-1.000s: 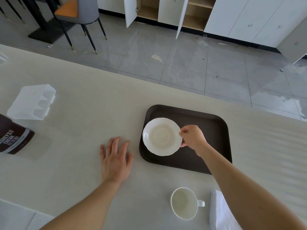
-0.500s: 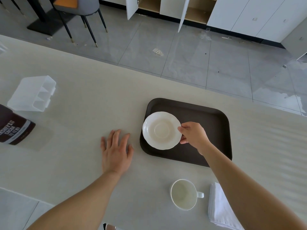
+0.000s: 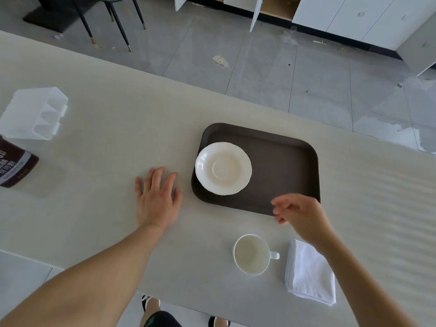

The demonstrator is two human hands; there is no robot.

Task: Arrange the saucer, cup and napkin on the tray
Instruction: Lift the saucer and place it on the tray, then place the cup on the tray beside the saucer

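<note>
A white scalloped saucer [image 3: 223,168] lies on the left part of the dark brown tray [image 3: 283,168], overlapping its left rim. An empty white cup [image 3: 252,254] stands upright on the table below the tray, handle to the right. Beside it on the right lies a folded white napkin [image 3: 311,274], partly covered by my right forearm. My right hand [image 3: 299,214] hovers over the tray's near edge, fingers loosely apart, holding nothing. My left hand [image 3: 157,197] rests flat on the table left of the tray, fingers spread.
At the far left a clear plastic compartment box [image 3: 35,114] and a brown cocoa package [image 3: 14,166] sit on the pale table [image 3: 118,128]. The table's far edge runs diagonally above the tray; beyond it are a grey tiled floor, chair legs and white cabinets.
My right hand has let go of the saucer, which now rests on the tray, and has pulled back toward me and to the right. The left hand stays flat on the table.
</note>
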